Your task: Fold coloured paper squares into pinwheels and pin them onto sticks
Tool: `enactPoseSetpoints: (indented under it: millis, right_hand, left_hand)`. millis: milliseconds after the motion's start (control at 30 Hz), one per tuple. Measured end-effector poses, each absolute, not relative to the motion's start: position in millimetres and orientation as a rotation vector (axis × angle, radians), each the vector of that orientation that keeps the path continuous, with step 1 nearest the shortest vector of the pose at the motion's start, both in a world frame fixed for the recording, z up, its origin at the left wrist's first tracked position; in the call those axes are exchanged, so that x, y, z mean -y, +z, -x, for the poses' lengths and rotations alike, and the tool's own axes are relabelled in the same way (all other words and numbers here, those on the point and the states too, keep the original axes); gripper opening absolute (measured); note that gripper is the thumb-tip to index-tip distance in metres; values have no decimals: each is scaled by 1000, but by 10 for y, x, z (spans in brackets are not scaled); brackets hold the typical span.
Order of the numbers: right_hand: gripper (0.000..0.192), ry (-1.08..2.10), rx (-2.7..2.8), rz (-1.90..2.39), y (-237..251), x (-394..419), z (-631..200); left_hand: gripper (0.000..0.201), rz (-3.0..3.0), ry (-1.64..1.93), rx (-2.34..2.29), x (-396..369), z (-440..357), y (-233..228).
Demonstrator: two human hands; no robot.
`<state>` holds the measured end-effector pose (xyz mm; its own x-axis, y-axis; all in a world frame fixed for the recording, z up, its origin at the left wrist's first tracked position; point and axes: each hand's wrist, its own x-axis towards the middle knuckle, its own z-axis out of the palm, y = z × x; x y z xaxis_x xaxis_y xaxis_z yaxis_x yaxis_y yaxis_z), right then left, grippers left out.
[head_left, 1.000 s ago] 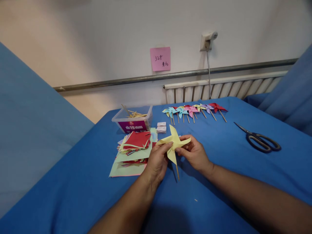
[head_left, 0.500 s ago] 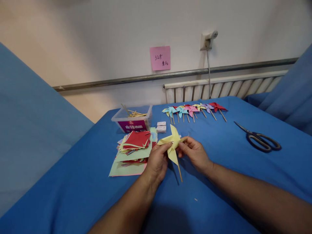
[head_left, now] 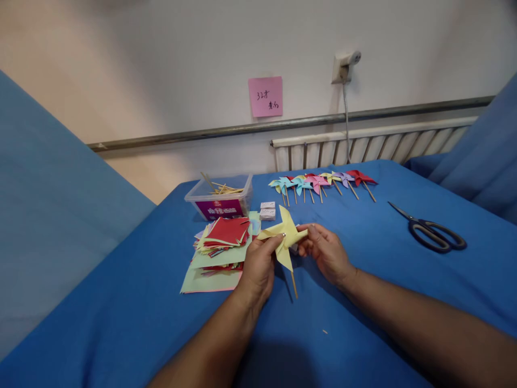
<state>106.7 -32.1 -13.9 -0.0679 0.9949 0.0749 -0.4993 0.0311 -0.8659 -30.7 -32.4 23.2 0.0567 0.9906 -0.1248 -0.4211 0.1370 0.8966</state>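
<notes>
Above the blue cloth-covered table [head_left: 363, 253], the left hand [head_left: 258, 268] and right hand [head_left: 328, 253] both pinch, fingers closed, a pale yellow paper pinwheel on a thin wooden stick [head_left: 285, 237], with the stack of coloured paper squares [head_left: 222, 242] at nine o'clock.

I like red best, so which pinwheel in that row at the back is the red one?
The red pinwheel at the row's right end, nearest the scissors. The others are blue, pink, yellow or purple.

Both forearms are bare to the frame's lower edge, with no sleeve in view. The left hand [head_left: 258, 269] and right hand [head_left: 329, 253] are bare too, fingers [head_left: 278, 240] short-nailed.
</notes>
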Motion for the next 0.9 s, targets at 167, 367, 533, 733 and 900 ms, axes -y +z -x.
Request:
enactPoseSetpoints:
  millis: [167,367,533,733,900]
  right_hand:
    - [33,1420,959,754,-158,318,-1061]
    - [30,1333,961,789,-150,282,-1057]
    - [30,1344,928,772,-145,271,-1056]
    - [29,1322,904,847,-163,274,-1053]
    - [31,1322,894,846,-141,283,-1077]
  left_hand:
    - [22,-832,1298,-960,323,314,228]
    - [20,-825,1277,-965,328,299,236]
    - [21,-832,1242,-941,338,301,227]
    - [24,-836,1223,-929,359,300,210]
    - [27,-835,1204,-907,343,315,220]
